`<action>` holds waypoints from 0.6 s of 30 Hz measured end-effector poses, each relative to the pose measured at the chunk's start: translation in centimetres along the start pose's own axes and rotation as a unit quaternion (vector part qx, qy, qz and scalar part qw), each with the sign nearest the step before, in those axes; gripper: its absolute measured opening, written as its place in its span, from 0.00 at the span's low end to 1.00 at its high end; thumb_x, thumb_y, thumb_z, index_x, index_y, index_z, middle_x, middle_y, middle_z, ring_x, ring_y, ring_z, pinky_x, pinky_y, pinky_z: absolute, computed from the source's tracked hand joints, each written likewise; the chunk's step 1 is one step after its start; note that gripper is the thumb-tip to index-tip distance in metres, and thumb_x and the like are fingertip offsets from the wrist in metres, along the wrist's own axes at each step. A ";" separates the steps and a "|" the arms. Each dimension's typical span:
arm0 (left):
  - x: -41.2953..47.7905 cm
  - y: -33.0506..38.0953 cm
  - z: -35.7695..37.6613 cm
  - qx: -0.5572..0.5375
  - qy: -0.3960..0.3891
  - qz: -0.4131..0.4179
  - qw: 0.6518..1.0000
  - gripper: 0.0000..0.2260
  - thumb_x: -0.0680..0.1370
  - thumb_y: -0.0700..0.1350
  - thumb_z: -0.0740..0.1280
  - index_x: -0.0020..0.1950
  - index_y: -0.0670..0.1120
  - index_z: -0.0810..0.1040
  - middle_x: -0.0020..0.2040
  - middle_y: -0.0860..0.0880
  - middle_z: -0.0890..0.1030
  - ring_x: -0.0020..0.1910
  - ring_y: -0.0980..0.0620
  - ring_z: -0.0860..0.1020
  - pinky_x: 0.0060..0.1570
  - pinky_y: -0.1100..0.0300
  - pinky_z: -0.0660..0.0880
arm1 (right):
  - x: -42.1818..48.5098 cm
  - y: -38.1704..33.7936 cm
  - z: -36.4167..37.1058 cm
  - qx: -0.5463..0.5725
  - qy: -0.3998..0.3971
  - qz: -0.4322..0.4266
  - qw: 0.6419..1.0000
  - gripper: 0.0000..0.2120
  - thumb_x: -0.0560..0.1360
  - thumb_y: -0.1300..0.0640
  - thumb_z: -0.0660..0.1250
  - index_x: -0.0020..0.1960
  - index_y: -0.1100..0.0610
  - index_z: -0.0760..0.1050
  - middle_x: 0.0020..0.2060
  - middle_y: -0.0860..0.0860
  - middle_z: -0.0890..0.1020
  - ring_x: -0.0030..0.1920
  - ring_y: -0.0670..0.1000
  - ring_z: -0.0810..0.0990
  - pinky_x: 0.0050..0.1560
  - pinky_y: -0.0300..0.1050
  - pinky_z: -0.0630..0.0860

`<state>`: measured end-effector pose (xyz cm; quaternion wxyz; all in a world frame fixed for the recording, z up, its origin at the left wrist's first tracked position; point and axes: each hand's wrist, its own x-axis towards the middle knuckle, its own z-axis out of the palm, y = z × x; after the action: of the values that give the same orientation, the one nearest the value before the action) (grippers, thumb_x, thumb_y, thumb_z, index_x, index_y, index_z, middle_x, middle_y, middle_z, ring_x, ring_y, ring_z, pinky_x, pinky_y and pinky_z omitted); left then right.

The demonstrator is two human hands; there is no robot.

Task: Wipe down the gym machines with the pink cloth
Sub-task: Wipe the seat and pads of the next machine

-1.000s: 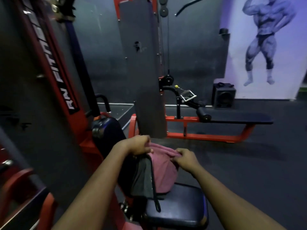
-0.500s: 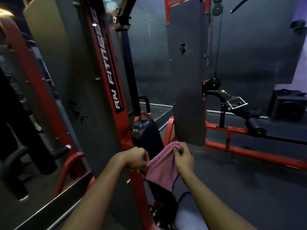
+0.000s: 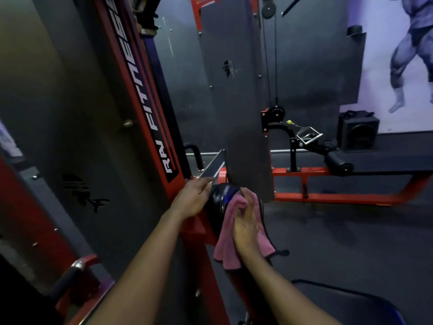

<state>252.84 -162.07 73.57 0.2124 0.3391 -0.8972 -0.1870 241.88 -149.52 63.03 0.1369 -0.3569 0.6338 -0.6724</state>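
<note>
The pink cloth (image 3: 230, 238) lies draped over the black back pad (image 3: 221, 198) of a red-framed gym machine (image 3: 150, 118) at the centre of the view. My right hand (image 3: 247, 221) presses the cloth flat against the pad, fingers stretched upward. My left hand (image 3: 194, 198) rests on the pad's left edge with fingers extended, holding nothing. The black seat (image 3: 351, 306) of the machine shows at the lower right.
A grey weight-stack shield (image 3: 236, 90) with cables stands just behind the pad. Beyond it a red-framed bench machine (image 3: 339, 174) runs to the right, with a black speaker (image 3: 358, 130) by the wall. Another red frame and handle (image 3: 70, 273) sit at the lower left.
My left hand has let go of the cloth and moved to the pad's left edge. My right hand has gone from pinching the cloth to pressing it flat on the pad.
</note>
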 end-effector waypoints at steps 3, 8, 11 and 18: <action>1.9 -1.3 1.4 -0.047 -0.041 -0.001 0.998 0.24 0.79 0.60 0.55 0.70 0.55 0.77 0.68 0.52 0.79 0.69 0.54 0.74 0.73 0.49 0.67 | -0.2 -0.4 1.0 -0.023 -0.015 0.000 1.000 0.36 0.76 0.29 0.51 0.81 0.38 0.50 0.78 0.37 0.58 0.79 0.47 0.61 0.77 0.59 0.57; 2.5 -1.7 3.5 -0.157 0.019 -0.014 0.987 0.16 0.81 0.54 0.57 0.58 0.51 0.83 0.57 0.51 0.83 0.58 0.52 0.79 0.63 0.54 0.72 | 5.9 0.1 1.9 0.022 0.011 0.001 1.000 0.33 0.72 0.21 0.56 0.71 0.36 0.72 0.72 0.44 0.75 0.74 0.46 0.69 0.77 0.60 0.63; 3.0 -2.0 4.2 -0.139 0.035 0.003 0.990 0.15 0.83 0.48 0.58 0.61 0.47 0.82 0.60 0.47 0.82 0.61 0.49 0.78 0.63 0.56 0.71 | 6.8 0.2 1.9 0.054 0.016 -0.002 0.998 0.15 0.74 0.28 0.62 0.60 0.25 0.75 0.64 0.41 0.80 0.69 0.43 0.75 0.74 0.57 0.68; 3.4 -2.5 4.6 -0.154 0.041 0.016 0.987 0.20 0.79 0.53 0.55 0.60 0.47 0.83 0.58 0.46 0.82 0.60 0.48 0.78 0.64 0.48 0.72 | 2.1 0.4 2.5 -0.024 0.015 -0.089 0.996 0.33 0.78 0.30 0.56 0.78 0.44 0.65 0.79 0.42 0.64 0.80 0.44 0.55 0.80 0.57 0.56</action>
<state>249.54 -165.34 69.38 0.3020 0.2954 -0.8534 -0.3053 241.95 -152.76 63.18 0.0581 -0.4049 0.6173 -0.6721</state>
